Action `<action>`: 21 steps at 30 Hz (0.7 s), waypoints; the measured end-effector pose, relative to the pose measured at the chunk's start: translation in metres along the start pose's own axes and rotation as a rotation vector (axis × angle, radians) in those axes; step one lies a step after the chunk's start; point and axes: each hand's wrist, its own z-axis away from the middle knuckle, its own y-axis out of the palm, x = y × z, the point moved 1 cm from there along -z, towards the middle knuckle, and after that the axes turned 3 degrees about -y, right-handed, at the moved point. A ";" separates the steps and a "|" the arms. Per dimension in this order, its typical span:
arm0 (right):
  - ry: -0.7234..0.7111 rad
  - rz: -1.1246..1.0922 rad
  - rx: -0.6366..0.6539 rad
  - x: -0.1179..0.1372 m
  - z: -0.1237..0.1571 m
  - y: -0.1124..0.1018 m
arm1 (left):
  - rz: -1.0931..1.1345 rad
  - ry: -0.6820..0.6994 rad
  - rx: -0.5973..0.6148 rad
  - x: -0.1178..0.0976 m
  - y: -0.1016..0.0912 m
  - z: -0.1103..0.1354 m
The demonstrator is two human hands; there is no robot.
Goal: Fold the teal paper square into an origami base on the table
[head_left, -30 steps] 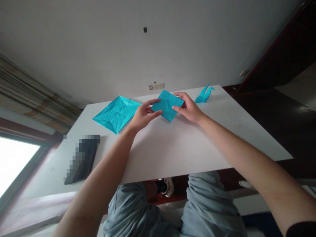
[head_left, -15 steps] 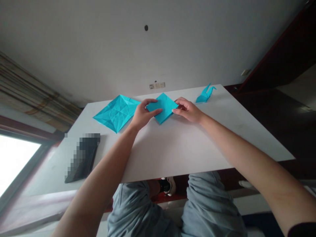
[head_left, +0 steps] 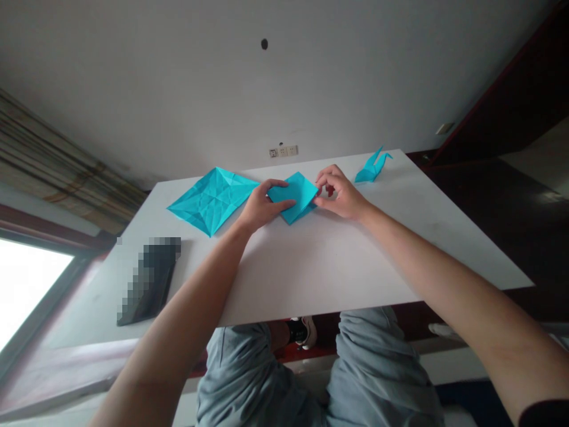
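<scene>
A folded blue origami paper point(head_left: 297, 191), roughly a diamond with layered flaps, is held just above the white table. My left hand point(head_left: 262, 206) is closed on its left side, thumb on the front face and fingers along the upper left edge. At the right corner, my right hand point(head_left: 338, 194) pinches the paper's edge between thumb and curled fingers. The layers stand slightly apart at the lower right edge. To the left lies a creased, unfolded blue sheet point(head_left: 211, 201), its right tip near my left hand. A finished blue paper crane point(head_left: 370, 169) stands beyond my right hand.
The white table point(head_left: 311, 267) reaches back to a grey wall with a socket strip point(head_left: 283, 151). On its left part lies a dark flat object point(head_left: 151, 284), blurred by pixels. My knees are below the near edge. A curtain and a bright window are at the left.
The folded paper has turned slightly, and its layers at the lower right now spread apart. My right hand's fingers have curled and lifted a little at the corner. My left hand keeps its hold.
</scene>
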 end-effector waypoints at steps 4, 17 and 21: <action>-0.056 -0.009 0.118 0.006 0.002 -0.005 | -0.149 -0.011 0.102 -0.001 0.002 0.004; -0.037 0.012 0.347 0.004 0.004 -0.009 | -0.481 0.295 0.142 -0.024 0.005 0.022; 0.036 -0.024 0.394 0.004 0.003 -0.006 | -0.495 0.338 0.226 -0.024 0.005 0.019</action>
